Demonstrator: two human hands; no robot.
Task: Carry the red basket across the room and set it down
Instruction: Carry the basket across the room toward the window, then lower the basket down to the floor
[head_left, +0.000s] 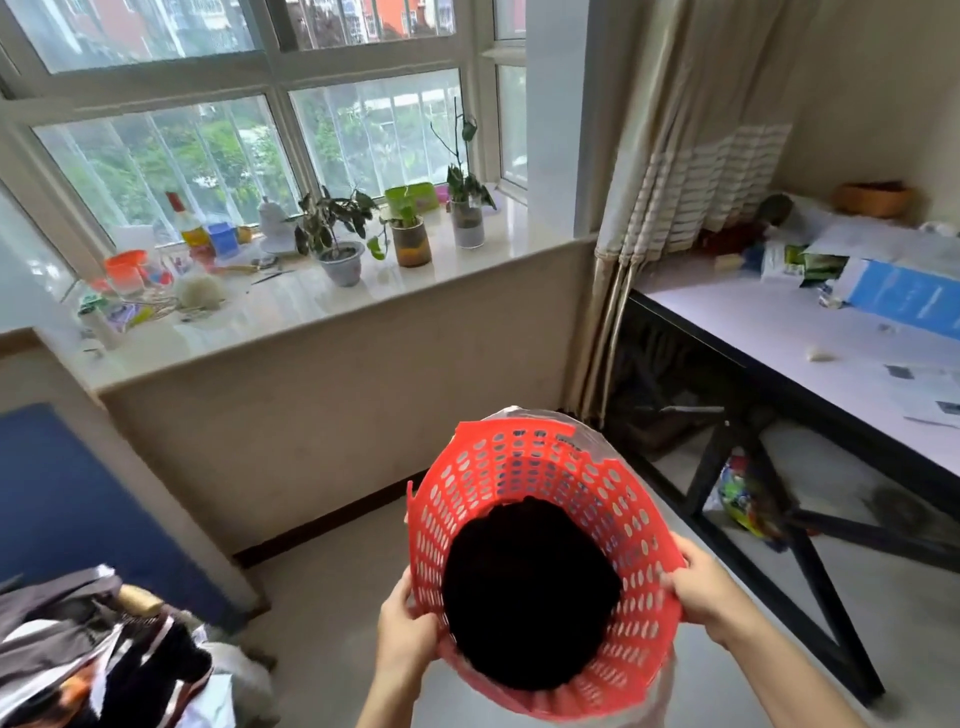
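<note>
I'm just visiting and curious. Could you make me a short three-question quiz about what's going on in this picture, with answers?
1. True or false: the red basket is resting on the floor.
2. Which hands grip the basket's rim? A) left only B) right only C) both
3. Fill in: the potted plants stand on the window ____.

Key
1. False: it is held in the air, tilted with its opening toward the camera.
2. C: the left hand and right hand hold opposite sides of the rim.
3. Sill.
</note>
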